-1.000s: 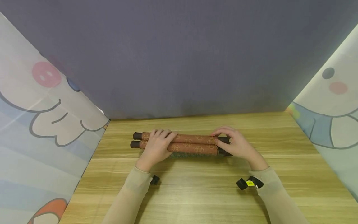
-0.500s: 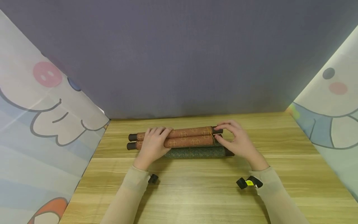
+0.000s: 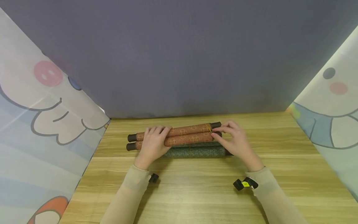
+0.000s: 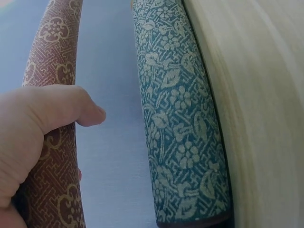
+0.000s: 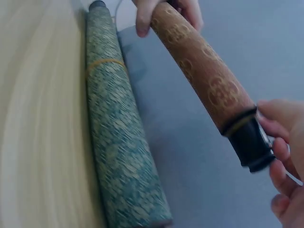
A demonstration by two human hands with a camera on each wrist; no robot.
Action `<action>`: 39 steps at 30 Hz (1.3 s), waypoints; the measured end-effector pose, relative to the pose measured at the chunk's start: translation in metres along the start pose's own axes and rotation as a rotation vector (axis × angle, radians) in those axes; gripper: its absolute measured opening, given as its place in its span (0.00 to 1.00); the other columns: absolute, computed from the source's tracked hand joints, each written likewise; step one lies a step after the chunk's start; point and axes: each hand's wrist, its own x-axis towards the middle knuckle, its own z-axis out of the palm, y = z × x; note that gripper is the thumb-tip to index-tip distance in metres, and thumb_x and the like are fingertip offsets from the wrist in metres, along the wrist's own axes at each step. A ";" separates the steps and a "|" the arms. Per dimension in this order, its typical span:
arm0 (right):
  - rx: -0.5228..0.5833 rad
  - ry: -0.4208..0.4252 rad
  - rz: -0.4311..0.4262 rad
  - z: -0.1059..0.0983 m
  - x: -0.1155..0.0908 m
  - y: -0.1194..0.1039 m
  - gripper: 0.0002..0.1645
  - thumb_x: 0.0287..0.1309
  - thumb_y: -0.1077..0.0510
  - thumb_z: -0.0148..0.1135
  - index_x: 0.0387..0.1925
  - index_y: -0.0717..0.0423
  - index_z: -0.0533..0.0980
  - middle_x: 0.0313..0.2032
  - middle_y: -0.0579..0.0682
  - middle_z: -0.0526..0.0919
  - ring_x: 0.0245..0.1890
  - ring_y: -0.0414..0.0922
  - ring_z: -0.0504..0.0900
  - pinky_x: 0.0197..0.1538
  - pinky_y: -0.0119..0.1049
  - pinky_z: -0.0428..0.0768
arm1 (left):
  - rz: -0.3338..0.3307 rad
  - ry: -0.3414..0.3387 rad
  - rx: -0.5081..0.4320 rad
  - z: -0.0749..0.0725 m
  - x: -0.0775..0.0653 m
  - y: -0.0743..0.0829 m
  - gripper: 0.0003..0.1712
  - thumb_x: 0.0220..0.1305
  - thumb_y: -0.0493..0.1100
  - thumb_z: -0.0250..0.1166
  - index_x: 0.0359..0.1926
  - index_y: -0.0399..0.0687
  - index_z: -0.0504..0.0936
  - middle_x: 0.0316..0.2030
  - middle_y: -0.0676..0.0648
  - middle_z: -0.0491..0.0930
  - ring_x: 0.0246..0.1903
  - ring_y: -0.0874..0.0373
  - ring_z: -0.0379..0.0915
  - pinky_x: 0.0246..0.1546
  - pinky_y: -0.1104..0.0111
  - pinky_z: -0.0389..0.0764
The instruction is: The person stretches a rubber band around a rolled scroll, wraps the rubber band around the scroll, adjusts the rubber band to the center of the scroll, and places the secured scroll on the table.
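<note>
In the centre of the frame, the left hand (image 3: 153, 142) curls firmly round two red rolls (image 3: 193, 137), probably to steady the pair at a slant toward the upper right. The right hand (image 3: 237, 141) bends its fingers, tips close together by the yellow string (image 3: 209, 127); whether they pinch it I cannot tell. Green rolls (image 3: 205, 152) sit just below, apparently kept apart.

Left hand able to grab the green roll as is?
Probably not without letting go: the left hand grips the red rolls, though nothing shows between its thumb and the green roll.
</note>
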 end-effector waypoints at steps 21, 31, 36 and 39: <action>0.029 -0.005 0.014 0.024 0.002 -0.012 0.02 0.73 0.66 0.66 0.40 0.61 0.83 0.44 0.57 0.83 0.50 0.58 0.76 0.54 0.49 0.71 | -0.046 0.066 0.005 0.005 -0.001 0.000 0.41 0.45 0.40 0.90 0.63 0.45 0.85 0.50 0.39 0.88 0.44 0.37 0.86 0.46 0.44 0.78; -0.048 -0.033 -0.039 0.028 0.001 -0.016 0.05 0.72 0.66 0.64 0.46 0.65 0.81 0.47 0.60 0.86 0.53 0.62 0.79 0.61 0.59 0.75 | -0.109 0.100 -0.019 0.002 -0.003 -0.009 0.36 0.49 0.38 0.88 0.61 0.44 0.87 0.48 0.38 0.89 0.43 0.36 0.86 0.44 0.42 0.78; -0.080 -0.045 0.036 0.028 -0.001 -0.019 0.04 0.73 0.64 0.67 0.46 0.62 0.83 0.44 0.56 0.88 0.49 0.57 0.82 0.55 0.57 0.81 | -0.118 0.093 -0.016 -0.002 -0.002 -0.009 0.38 0.48 0.39 0.88 0.62 0.44 0.87 0.49 0.37 0.89 0.45 0.35 0.86 0.44 0.42 0.76; -0.085 -0.048 0.044 0.029 -0.003 -0.019 0.05 0.72 0.65 0.69 0.46 0.61 0.84 0.42 0.55 0.87 0.46 0.55 0.84 0.50 0.55 0.84 | -0.122 0.095 -0.014 -0.002 -0.002 -0.008 0.38 0.48 0.39 0.89 0.62 0.45 0.87 0.49 0.37 0.89 0.45 0.35 0.86 0.43 0.42 0.76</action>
